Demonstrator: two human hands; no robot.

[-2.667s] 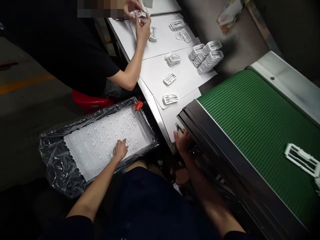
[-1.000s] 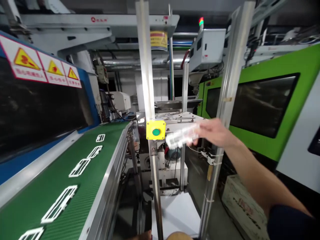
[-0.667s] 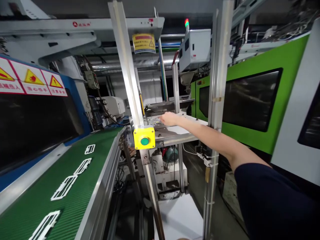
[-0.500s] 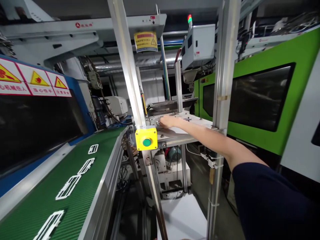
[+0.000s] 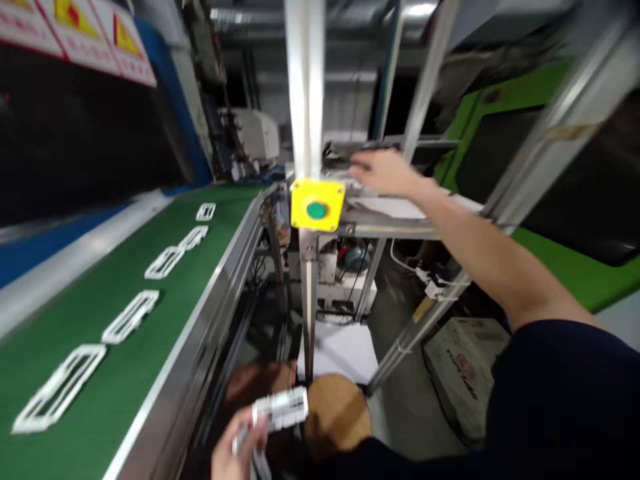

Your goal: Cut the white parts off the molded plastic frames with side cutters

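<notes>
At the bottom, my left hand (image 5: 237, 440) is closed on white plastic frames (image 5: 283, 408), thin rectangular pieces with openings; one sticks out to the right, and more white strips show below the fingers. My right hand (image 5: 383, 172) is stretched out over the metal worktable (image 5: 390, 230), just beyond the aluminium post. Its fingers look extended and apart, somewhat smeared, and nothing shows in them. What lies right under them is blurred. Near this hand is a yellow box (image 5: 330, 190) with a green button (image 5: 316, 211). Several similar white frames (image 5: 131, 317) lie in a line on the green conveyor belt (image 5: 165, 360).
An aluminium post (image 5: 306, 87) stands between the belt and the worktable, and a slanted post (image 5: 545, 147) is at the right. Below are a round brown stool top (image 5: 337, 413), a white sheet (image 5: 343, 353) and a pale bag or box (image 5: 465, 373). A green machine (image 5: 465, 137) stands right.
The view has tilted down, bringing my left hand with the white frames into sight. My right hand has lifted slightly off the worktable and its fingers have spread.
</notes>
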